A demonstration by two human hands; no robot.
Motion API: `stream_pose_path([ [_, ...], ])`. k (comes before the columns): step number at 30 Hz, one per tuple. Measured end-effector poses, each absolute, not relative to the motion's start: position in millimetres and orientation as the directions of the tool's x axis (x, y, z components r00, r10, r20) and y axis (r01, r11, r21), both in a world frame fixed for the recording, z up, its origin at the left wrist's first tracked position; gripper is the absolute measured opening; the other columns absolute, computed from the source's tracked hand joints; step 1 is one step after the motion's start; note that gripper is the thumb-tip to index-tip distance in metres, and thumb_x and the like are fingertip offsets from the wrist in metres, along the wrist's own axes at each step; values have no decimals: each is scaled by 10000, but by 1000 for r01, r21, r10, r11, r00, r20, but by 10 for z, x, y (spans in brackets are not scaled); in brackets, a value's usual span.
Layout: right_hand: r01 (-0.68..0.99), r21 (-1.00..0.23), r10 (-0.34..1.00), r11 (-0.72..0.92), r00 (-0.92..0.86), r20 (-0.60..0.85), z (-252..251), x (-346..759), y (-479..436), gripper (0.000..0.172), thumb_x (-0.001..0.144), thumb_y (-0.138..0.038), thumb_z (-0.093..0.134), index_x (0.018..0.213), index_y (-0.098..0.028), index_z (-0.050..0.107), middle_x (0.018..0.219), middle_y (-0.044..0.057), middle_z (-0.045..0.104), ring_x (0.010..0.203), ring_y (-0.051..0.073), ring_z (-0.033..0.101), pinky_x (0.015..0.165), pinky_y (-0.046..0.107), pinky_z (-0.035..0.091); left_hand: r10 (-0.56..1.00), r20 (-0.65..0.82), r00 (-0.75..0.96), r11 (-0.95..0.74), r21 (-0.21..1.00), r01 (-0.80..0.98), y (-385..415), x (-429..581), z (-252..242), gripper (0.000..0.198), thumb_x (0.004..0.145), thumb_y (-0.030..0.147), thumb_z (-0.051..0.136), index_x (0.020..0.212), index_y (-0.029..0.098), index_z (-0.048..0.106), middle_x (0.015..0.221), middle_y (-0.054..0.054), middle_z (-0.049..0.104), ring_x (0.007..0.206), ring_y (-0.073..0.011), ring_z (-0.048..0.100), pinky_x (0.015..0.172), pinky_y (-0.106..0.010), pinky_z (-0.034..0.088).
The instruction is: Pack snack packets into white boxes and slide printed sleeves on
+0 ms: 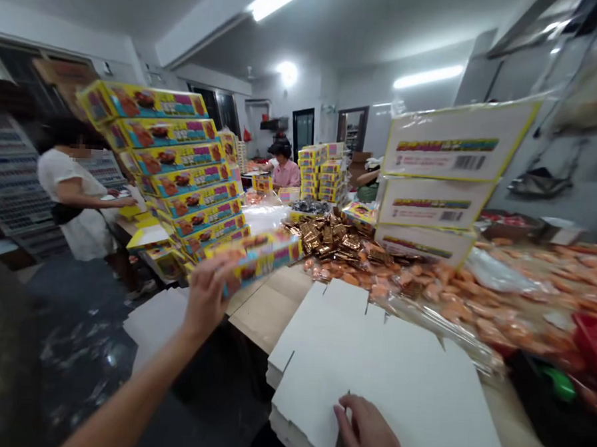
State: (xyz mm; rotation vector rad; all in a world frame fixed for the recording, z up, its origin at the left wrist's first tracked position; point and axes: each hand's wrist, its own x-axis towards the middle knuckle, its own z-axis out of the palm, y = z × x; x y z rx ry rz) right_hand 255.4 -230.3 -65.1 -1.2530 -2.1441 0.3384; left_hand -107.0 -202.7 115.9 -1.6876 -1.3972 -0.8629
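Note:
My left hand (207, 295) is raised and shut on a yellow printed carton (259, 261), gripping its near end. The carton tilts just in front of a tall leaning stack of matching yellow cartons (176, 164). My right hand (368, 430) rests at the near edge of a pile of flat white cardboard box blanks (370, 381), its fingers on the top sheet. Nothing is closed in that hand. Part of the pile's near side is hidden below the frame edge.
Gold-brown sachets (335, 242) and orange packets (454, 302) cover the table to the right, beside labelled white cartons (443, 181). One person (74, 195) stands at the left, another (284, 166) works beyond the stacks.

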Motion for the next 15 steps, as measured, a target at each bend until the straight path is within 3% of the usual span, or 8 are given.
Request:
stream_pose_path([
  [2,654,-392,749,647,-452,483,-629,2581,-2318,206,902,-340,533,1039,-236,647,930,65,697,840,192,676,738,275,535,557,817,150,-117,-102,988,-2012,-1109,372,337,875,195,569,1198,289,569,1185,-64,627,1139,-271,573,960,-430,474],
  [4,625,-237,635,744,-551,542,-655,2556,-2328,383,828,-359,623,1180,-208,622,1115,112,678,1001,251,653,824,331,533,611,783,119,-95,-76,993,-1982,-1204,-181,327,869,172,556,1161,314,599,1158,-63,647,1111,-283,590,972,-461,463],
  [6,620,-100,565,778,-622,542,-712,2491,-2359,542,766,-396,672,1256,-181,587,1212,134,649,1071,302,625,847,381,524,652,754,83,-63,-55,996,-1955,-1311,-525,332,863,152,542,1149,304,614,1162,-82,646,1121,-298,586,997,-498,437],
  [8,633,-35,557,774,-653,514,-753,2403,-2409,524,757,-385,677,1232,-179,600,1200,123,661,1046,301,634,830,381,519,690,722,54,-41,-35,999,-1960,-1379,-731,371,845,120,531,1173,277,606,1198,-113,623,1158,-311,565,1021,-519,407],
  [12,719,-90,676,689,-593,437,-573,2248,-2513,419,731,-330,713,1111,-165,645,1119,125,688,1004,302,639,822,382,504,755,656,28,-58,24,998,-2120,-1333,-914,556,789,108,548,1319,265,491,1331,-148,519,1272,-348,471,1071,-559,338],
  [15,717,-226,751,659,-613,245,-196,2200,-2481,243,760,-304,713,966,-187,658,1010,78,702,939,250,643,788,326,489,736,677,-24,-90,133,987,-2267,-1236,-855,593,799,180,584,1362,280,426,1333,-144,500,1252,-366,475,1053,-587,345],
])
